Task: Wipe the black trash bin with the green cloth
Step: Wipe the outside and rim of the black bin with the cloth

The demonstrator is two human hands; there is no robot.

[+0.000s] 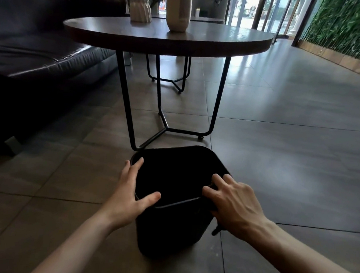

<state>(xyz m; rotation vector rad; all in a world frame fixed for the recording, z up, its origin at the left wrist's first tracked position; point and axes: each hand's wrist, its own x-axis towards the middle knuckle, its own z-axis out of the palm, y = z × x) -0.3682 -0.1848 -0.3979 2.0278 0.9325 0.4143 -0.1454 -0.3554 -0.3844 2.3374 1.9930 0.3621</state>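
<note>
The black trash bin (174, 200) stands on the tiled floor (281, 151), just near of the round table's wire legs (166, 128). The left hand (128, 194) rests on the bin's left rim, its grip spread, fingers straight. The right hand (231, 202) lies over the near-right rim with fingers bent onto a dark cloth (217, 229); its colour cannot be told. Open floor stretches right; a dark sofa (33, 61) bounds the far left.
</note>
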